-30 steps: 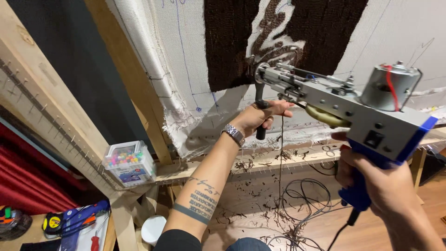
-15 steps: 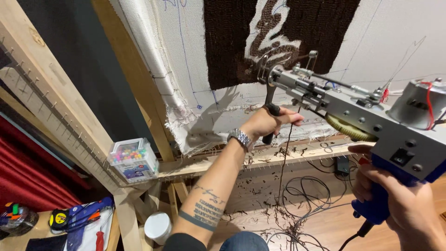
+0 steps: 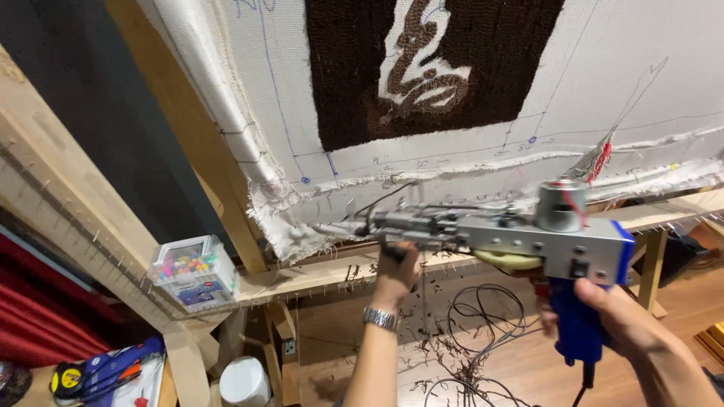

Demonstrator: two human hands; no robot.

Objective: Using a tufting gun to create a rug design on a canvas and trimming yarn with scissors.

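Both hands had dropped lower against the cloth since the earlier frame, so the tufting gun [image 3: 498, 230] no longer pointed at the dark pile but lay level below it. Seen from the head camera, the gun sat at about four o'clock in the picture, its tip aimed toward nine o'clock, just in front of the frayed lower edge of the white backing cloth [image 3: 483, 128]. The left hand [image 3: 397, 271] was wrapped shut around the black front grip under the gun's nose, a metal wristwatch [image 3: 380, 318] on the wrist. The right hand [image 3: 615, 316] was closed on the blue rear handle at five o'clock, a cord hanging from it. At twelve o'clock hung the brown tufted patch [image 3: 354, 68] with a pale figure in it. A wooden frame beam [image 3: 188, 143] ran past at ten o'clock, and a clear box of coloured pins [image 3: 192, 273] rested on the lower rail at eight o'clock. Black cable loops [image 3: 483, 316] and yarn scraps lay on the floor near six o'clock.
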